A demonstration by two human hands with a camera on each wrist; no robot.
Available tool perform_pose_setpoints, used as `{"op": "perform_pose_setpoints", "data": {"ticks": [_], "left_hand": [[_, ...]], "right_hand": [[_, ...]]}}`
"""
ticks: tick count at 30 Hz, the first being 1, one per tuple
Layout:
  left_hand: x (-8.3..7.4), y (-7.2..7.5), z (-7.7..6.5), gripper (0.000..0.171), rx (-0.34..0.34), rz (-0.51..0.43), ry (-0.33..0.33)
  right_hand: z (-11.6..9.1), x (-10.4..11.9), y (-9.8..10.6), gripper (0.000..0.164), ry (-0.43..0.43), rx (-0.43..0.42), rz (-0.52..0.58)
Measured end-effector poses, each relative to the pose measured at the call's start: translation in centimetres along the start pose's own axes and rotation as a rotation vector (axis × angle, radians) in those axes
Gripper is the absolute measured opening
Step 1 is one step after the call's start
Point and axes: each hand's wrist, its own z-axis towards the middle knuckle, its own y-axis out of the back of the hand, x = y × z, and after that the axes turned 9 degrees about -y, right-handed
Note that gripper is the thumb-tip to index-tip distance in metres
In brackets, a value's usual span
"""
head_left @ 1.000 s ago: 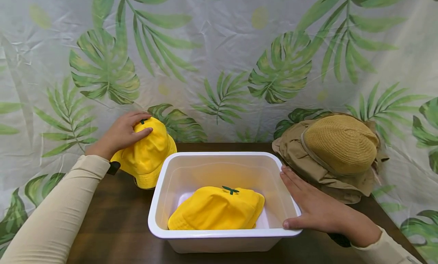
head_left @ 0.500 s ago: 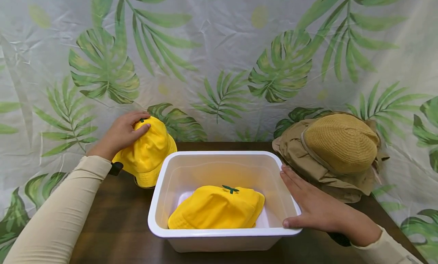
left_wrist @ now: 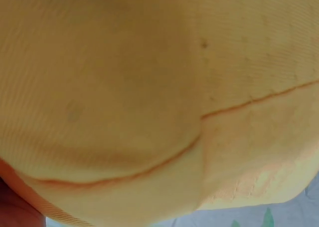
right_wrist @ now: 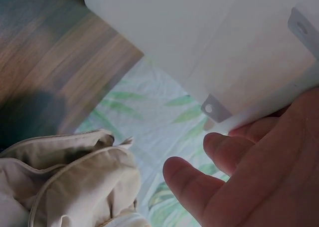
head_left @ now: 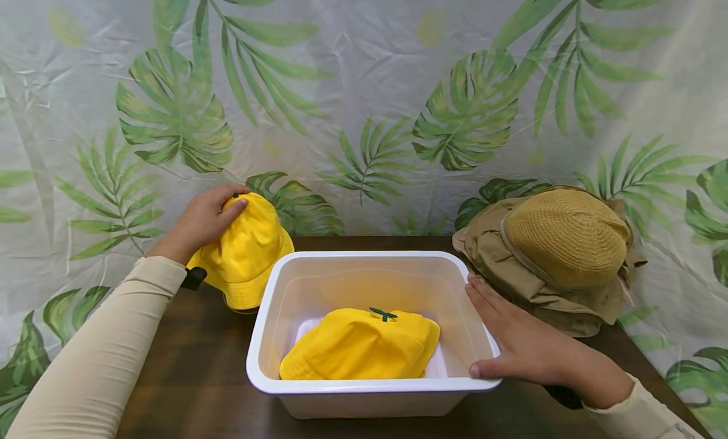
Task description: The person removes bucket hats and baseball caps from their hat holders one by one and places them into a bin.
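Note:
My left hand (head_left: 205, 219) pinches the top of a yellow bucket hat (head_left: 246, 249), its fingertips hidden behind the crown. The hat stands on the table left of a white plastic tub (head_left: 370, 402), and its cloth and brim seam fill the left wrist view. Inside the tub lies a second yellow hat (head_left: 358, 347) on its side, with a green sprout tab on its crown. My right hand (head_left: 523, 344) rests on the tub's right rim, fingers spread along it and thumb at the near corner. In the right wrist view these fingers (right_wrist: 192, 179) reach beside the tub's outer wall (right_wrist: 199, 32).
A tan woven hat (head_left: 569, 240) sits on crumpled khaki fabric hats (head_left: 546, 309) at the table's back right, close to my right hand. The dark wooden table (head_left: 188, 369) ends against a leaf-printed curtain (head_left: 364, 79).
My left thumb has drawn in toward the fingers and gathered the hat's crown, covering most of its green tab. My right hand and the tub stay in place.

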Motion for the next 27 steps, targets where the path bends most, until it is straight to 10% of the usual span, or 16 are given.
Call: {"op": "perform_pose_setpoints", "data": {"ticks": [27], "left_hand": [[-1.6, 1.8, 1.1, 0.038, 0.036, -0.035, 0.056]], "right_hand": [[0.0, 0.0, 0.0, 0.113, -0.004, -0.021, -0.021]]}}
